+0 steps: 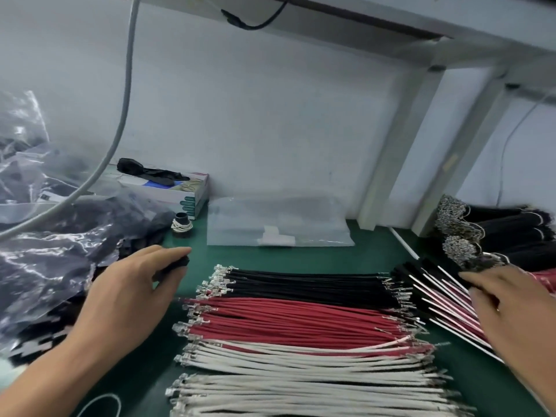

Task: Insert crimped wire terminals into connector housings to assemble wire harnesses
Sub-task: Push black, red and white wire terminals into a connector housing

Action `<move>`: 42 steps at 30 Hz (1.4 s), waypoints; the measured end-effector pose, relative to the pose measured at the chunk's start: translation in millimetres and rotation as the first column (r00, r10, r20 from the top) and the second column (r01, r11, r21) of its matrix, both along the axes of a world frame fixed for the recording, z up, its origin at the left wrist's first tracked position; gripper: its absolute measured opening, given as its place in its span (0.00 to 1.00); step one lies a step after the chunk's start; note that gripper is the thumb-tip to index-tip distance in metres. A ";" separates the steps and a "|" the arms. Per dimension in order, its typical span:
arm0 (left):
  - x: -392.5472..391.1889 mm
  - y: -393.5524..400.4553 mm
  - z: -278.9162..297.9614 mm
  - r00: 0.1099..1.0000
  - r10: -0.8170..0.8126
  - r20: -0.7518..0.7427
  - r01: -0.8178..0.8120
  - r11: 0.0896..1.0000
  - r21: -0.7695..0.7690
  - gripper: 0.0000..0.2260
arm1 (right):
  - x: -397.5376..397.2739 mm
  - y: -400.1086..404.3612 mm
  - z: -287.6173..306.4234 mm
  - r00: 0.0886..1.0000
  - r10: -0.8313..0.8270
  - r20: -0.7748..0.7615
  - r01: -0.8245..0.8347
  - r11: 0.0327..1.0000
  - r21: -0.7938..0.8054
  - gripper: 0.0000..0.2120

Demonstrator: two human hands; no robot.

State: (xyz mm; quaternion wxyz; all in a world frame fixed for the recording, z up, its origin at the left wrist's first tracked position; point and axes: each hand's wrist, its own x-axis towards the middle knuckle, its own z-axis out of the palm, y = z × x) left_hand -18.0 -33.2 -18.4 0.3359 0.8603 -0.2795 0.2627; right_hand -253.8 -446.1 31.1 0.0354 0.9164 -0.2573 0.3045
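Left hand (132, 293) is palm-down over the green mat (376, 248), fingers curled around a small black connector housing (177, 264). You can just see the black piece poking out under the fingertips near the index finger, so it's pinched or gripped, though the blur makes the exact finger placement hard to call. The forearm comes in from the lower left at a diagonal.

Right hand (511, 308) reaches in from the lower right, back of the hand up, fingers bent down onto a fanned pile of finished harnesses (445, 299) (black housings with red, white and black leads). It looks like the fingers are curled on a strand or two, but it's too smeared to tell whether it actually has hold of anything.

Between the hands lie the loose crimped wires in three flat rows: black wires (307, 285) farthest from the person, red wires (294, 322) in the middle, white wires (301, 377) nearest, with metal terminals at both ends.

Off to the left is a heap of plastic bags (60, 236) with dark parts inside. Behind the wires there's a clear flat bag (279, 221), a small black fitting with rubber bands (182, 225) around it, and a box (180, 188). Bundles of black wire (505, 233) are stacked at far right.
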 end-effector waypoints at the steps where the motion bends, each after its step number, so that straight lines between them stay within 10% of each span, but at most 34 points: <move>1: -0.8 -0.3 0.8 1.000 -0.003 -0.005 0.003 1.000 -0.005 0.15 | 13.5 17.5 6.8 0.996 0.068 0.056 -0.067 0.998 -0.007 0.09; 8: -1.3 1.7 2.5 0.999 0.040 -0.025 -0.040 0.999 0.017 0.15 | 131.3 132.8 1.4 0.840 0.542 -0.007 -0.528 0.821 0.217 0.09; 15: 2.2 17.1 16.8 0.942 0.336 0.016 -0.290 0.786 0.546 0.10 | 190.7 158.2 -29.7 0.797 0.572 -0.195 -0.466 0.787 0.406 0.10; 19: -6.8 4.3 15.0 0.965 0.261 -0.011 -0.203 0.775 0.599 0.09 | 194.1 152.4 -29.0 0.809 0.557 -0.186 -0.454 0.794 0.404 0.03; 34: -17.3 -4.1 14.9 0.996 0.063 -0.057 -0.058 0.994 0.095 0.09 | 156.0 152.8 5.1 0.779 0.626 -0.050 -0.625 0.766 -0.151 0.15; 42: -24.4 -12.2 13.1 0.909 -0.287 -0.301 0.190 0.930 -0.314 0.12 | 106.3 179.7 -16.3 0.702 0.670 0.239 -0.688 0.726 -0.016 0.05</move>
